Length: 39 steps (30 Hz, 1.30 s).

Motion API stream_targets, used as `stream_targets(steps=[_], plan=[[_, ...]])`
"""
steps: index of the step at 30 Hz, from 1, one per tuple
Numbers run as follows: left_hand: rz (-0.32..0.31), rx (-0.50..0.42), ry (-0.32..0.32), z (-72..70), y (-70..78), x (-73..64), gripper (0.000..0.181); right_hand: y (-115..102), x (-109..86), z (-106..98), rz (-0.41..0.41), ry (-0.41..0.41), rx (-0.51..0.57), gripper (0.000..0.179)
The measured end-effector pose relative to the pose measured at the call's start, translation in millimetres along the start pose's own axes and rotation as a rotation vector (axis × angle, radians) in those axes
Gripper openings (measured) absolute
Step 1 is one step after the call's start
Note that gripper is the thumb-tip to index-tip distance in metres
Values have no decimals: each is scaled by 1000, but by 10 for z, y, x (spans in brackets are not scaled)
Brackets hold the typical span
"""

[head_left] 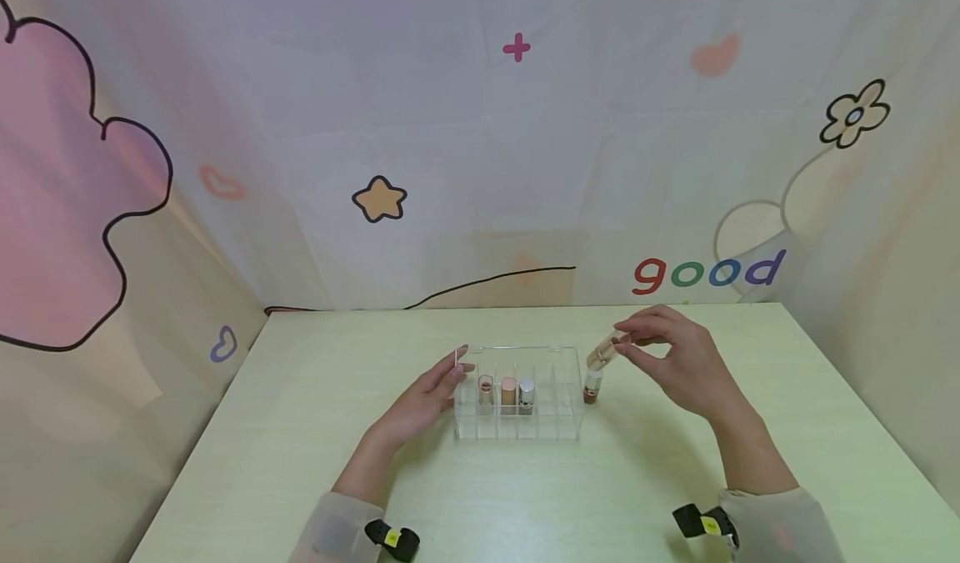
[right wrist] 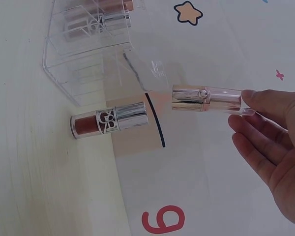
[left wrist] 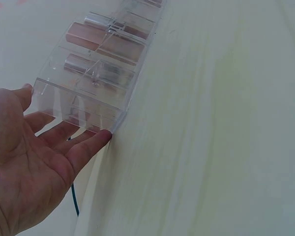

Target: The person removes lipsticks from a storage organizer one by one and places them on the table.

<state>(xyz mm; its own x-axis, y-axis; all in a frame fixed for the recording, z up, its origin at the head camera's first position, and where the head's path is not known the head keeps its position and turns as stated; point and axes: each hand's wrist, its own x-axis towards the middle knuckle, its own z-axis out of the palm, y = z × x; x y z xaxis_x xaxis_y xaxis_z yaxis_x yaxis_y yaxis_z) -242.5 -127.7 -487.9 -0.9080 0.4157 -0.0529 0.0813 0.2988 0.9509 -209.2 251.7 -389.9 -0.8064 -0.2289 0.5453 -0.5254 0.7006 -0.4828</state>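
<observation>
A clear plastic divided organizer (head_left: 555,425) stands on the table, with several lip product tubes upright in its compartments; a pink-capped one (head_left: 508,389) and a silver-capped one (head_left: 527,394) are side by side. My left hand (head_left: 427,396) grips the organizer's left end, thumb and fingers spread across it (left wrist: 44,152). Between thumb and fingertips, my right hand (head_left: 678,359) pinches one end of a lipstick tube (right wrist: 206,98) with a shiny gold part, tilted above the table. Just right of the organizer stands a lip gloss tube (right wrist: 108,120) with a silver cap and brownish-red body.
The pale wood-look table (head_left: 300,463) reaches back to a printed cloth backdrop (head_left: 465,129). Both sleeves carry a black wrist strap, the left strap (head_left: 392,540) and the right strap (head_left: 707,523).
</observation>
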Motion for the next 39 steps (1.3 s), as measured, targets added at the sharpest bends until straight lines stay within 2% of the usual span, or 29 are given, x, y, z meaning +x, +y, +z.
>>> stream_targets(steps=[17, 24, 39], plan=[[1, -2, 0, 0, -3, 10, 53, 48, -8, -35, -6, 41, 9, 24], [-4, 8, -1, 0, -9, 10, 59, 77, -19, -32, -15, 46, 15, 24], [-2, 12, 10, 2, 1, 6, 54, 96, -42, -13, 21, 22, 6, 23]])
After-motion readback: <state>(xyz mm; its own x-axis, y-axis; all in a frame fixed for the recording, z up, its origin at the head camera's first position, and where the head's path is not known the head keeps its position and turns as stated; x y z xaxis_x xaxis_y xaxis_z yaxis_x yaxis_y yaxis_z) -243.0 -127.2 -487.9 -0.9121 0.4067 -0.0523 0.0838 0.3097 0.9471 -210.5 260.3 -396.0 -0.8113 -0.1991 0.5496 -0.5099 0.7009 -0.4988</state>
